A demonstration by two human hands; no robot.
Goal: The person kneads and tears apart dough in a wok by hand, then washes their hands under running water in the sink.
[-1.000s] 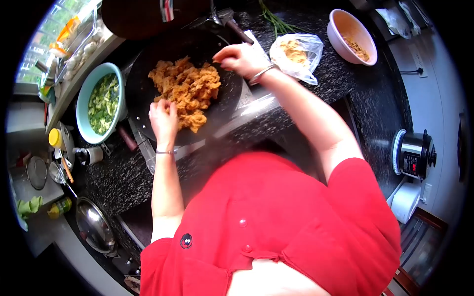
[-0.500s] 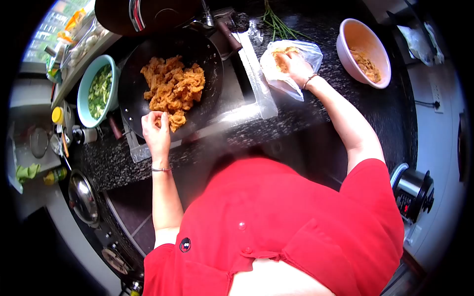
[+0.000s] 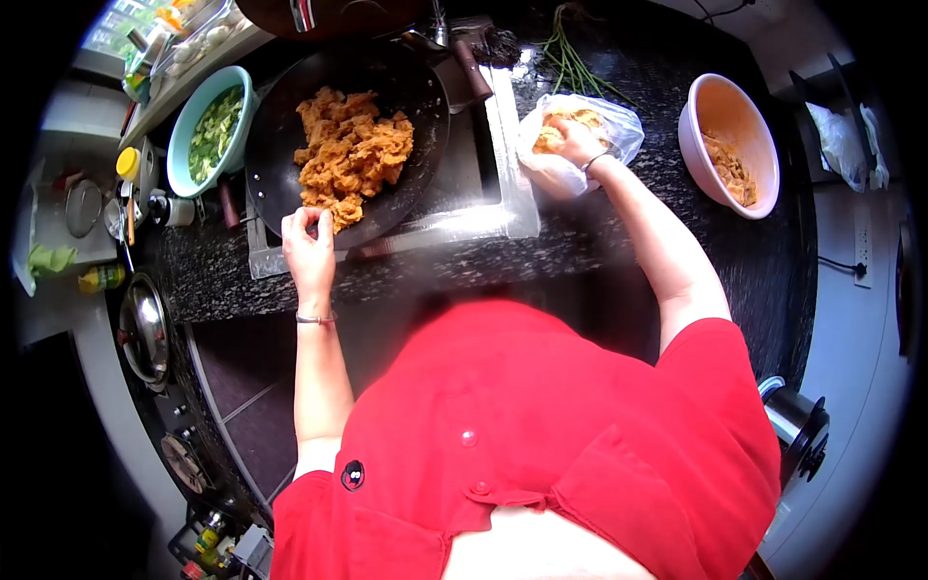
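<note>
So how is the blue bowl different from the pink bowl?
The blue bowl sits left of the black pan and holds green chopped vegetables; the pink bowl sits far right on the dark counter and holds a little orange-brown food. The blue bowl looks fuller; the pink bowl is mostly bare inside. Both are round, and neither is touched by a hand.

A home kitchen: a dark speckled stone counter (image 3: 619, 242) carries a black wok (image 3: 280, 145) of fried orange food, a teal bowl (image 3: 184, 145) of chopped greens and a pink bowl (image 3: 706, 116); a steel lid (image 3: 143, 329), spice jars and an electric cooker (image 3: 797, 430) stand nearby
</note>
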